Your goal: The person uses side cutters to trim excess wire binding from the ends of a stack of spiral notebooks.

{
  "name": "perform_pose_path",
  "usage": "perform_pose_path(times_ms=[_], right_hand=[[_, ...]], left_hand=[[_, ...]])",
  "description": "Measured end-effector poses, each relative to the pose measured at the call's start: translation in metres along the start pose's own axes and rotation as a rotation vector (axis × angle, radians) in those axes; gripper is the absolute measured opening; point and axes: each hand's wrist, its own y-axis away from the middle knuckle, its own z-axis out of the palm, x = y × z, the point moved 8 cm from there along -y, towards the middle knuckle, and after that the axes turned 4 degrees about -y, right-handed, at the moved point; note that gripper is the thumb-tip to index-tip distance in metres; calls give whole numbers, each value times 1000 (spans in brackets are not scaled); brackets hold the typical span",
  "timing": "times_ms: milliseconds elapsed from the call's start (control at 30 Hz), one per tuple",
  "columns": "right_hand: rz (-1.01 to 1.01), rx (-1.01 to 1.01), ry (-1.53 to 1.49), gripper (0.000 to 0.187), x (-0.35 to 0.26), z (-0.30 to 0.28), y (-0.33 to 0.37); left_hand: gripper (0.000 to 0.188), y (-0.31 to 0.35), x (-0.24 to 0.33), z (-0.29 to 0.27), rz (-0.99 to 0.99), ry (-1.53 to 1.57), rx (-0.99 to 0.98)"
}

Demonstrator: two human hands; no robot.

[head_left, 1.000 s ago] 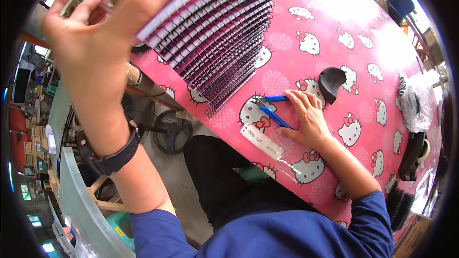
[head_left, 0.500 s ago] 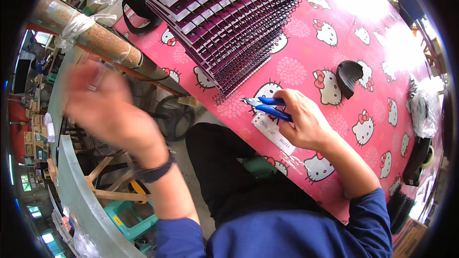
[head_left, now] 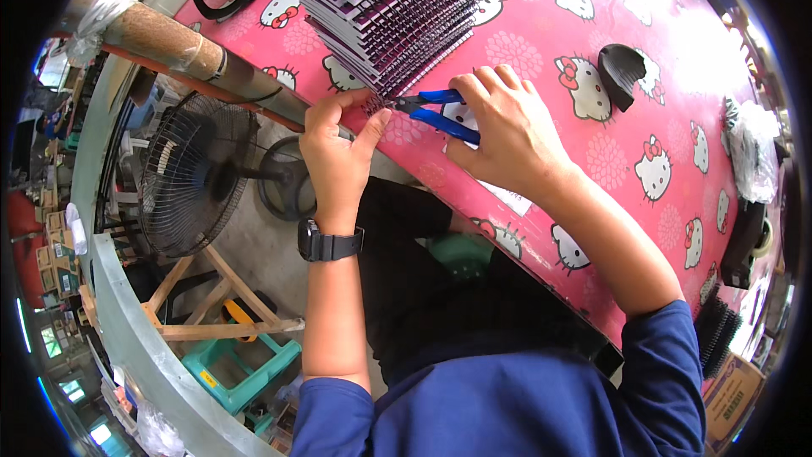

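A pink cartoon-print table (head_left: 592, 169) carries stacked spiral-bound notebooks (head_left: 397, 8) at its near edge. The left hand (head_left: 338, 148) pinches a wire coil; the right hand (head_left: 507, 131) grips blue-handled pliers (head_left: 436, 110), which could slip and nick fingertips.

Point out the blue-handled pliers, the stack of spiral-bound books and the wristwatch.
blue-handled pliers (head_left: 440, 114), head view, on the lower blue handle.
stack of spiral-bound books (head_left: 397, 8), head view, on the wire spines.
wristwatch (head_left: 326, 245), head view, on the black strap.
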Motion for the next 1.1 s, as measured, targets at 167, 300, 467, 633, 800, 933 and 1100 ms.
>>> perform_pose_path(times_ms=[167,300,467,633,800,933,1100], right_hand=[[47,11,51,40,-2,-1,1],[94,-20,49,42,1,2,0],[98,-12,47,45,2,1,3],[78,70,38,42,5,2,0],[58,-42,-49,34,3,8,-6],[164,-234,-164,37,9,9,-6],[1,44,44,43,9,3,4]], left_hand=[[32,2,-11,2,-51,27,-15],[32,1,-21,7,-131,94,-68],[28,0,-22,5,-49,76,-65],[32,-2,-26,8,-130,89,-134],[27,-7,-13,5,-134,19,-155],[23,-12,-6,4,-151,-50,-199],[26,-11,-10,2,-191,-35,-263]])
